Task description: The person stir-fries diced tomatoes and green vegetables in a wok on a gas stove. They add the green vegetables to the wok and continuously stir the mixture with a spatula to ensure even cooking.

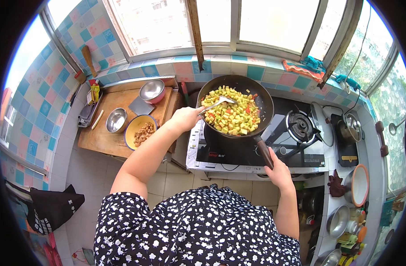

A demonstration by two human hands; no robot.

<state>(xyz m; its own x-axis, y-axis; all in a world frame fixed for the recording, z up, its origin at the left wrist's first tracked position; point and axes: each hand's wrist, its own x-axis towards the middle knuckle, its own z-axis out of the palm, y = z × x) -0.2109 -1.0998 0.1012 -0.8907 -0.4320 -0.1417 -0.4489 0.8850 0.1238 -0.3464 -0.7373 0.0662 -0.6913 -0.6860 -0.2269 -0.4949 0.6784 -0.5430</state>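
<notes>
A dark frying pan (266, 99) sits over the left side of the black gas stove (238, 153). Diced green vegetables (234, 117) with bits of red fill it. My right hand (280, 170) is closed around the pan's brown handle (263, 150) at the lower right. From the left, my left hand (186, 119) reaches to the pan's rim, its fingers wrapped round the handle of a metal spatula (224, 100). The spatula's head rests among the diced vegetables, partly covered by them.
Left of the stove, a wooden cutting board (91, 138) bears a yellow bowl (131, 128) of brown diced pieces, two metal bowls (116, 120) and a cleaver (141, 107). A bare burner (302, 126), glass lid (321, 124) and small pot (351, 127) stand to the right.
</notes>
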